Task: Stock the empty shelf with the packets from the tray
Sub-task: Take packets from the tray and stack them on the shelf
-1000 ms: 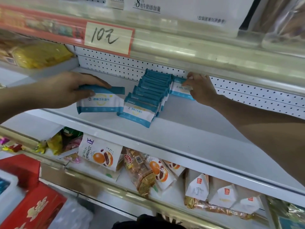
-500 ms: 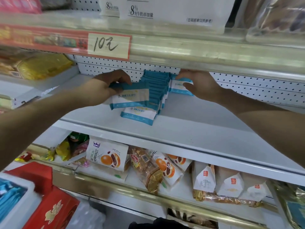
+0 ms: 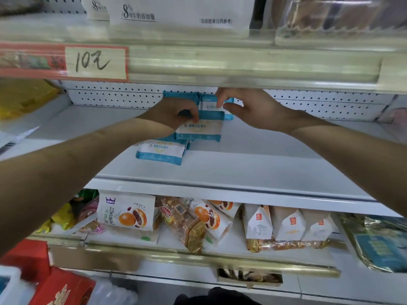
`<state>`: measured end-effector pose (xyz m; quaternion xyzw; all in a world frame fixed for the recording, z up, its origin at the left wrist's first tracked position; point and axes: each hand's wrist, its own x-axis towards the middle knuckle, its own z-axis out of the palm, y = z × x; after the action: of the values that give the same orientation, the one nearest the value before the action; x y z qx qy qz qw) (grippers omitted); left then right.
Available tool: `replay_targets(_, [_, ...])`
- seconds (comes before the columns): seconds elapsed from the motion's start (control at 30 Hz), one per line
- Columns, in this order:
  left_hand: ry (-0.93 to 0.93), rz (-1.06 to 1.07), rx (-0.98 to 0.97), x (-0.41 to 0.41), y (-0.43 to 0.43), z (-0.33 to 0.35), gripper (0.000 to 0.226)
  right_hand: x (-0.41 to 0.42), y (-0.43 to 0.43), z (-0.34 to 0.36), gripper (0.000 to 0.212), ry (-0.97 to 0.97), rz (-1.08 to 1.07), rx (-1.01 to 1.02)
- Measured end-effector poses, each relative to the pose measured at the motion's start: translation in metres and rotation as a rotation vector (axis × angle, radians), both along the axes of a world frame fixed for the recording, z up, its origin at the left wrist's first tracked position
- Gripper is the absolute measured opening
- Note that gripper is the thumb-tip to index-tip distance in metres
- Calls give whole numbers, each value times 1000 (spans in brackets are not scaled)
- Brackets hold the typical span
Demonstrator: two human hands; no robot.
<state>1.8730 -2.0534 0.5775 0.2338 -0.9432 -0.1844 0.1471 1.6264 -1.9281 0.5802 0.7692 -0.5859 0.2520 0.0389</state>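
Observation:
On the white shelf (image 3: 253, 155) a row of blue-and-white packets (image 3: 176, 96) runs back to the pegboard wall. The front packet of the row (image 3: 161, 149) lies near the middle of the shelf. My left hand (image 3: 170, 114) grips a packet (image 3: 201, 129) by its top edge and holds it over the row. My right hand (image 3: 251, 108) pinches the top of a packet at the back (image 3: 209, 104), close to the pegboard. The upper shelf's rail hides the tips of my right fingers.
A price strip marked 10 (image 3: 94, 60) fronts the shelf above. The lower shelf holds bread bags (image 3: 125, 213) and white cartons (image 3: 286, 224). Red boxes (image 3: 55, 289) and a white tray's corner (image 3: 11, 282) sit at bottom left. Yellow bags (image 3: 24, 97) lie at far left.
My left hand has carried its packet rightward and back, from the shelf's left onto the row. My right hand stayed at the back packet. The camera moved closer.

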Motion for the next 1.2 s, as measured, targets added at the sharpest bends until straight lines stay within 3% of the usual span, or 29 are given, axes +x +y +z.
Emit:
replay_targets(0.2, [74,-62,11,-39,13,-7,25,-1,9,0,16,-19,142,100])
replay_targets(0.43, [137,-150,12,-56,17,-14,22,-7,17,-4,15,-52,94,194])
replay_targets(0.67, [72,-108,-1,-49,16,-15,31,-7,9,-9,17,-63,57,257])
replay_targets(1.2, [77,172,-174,138,-20,5,29,-45,-94,-48,28,-60,-237,210])
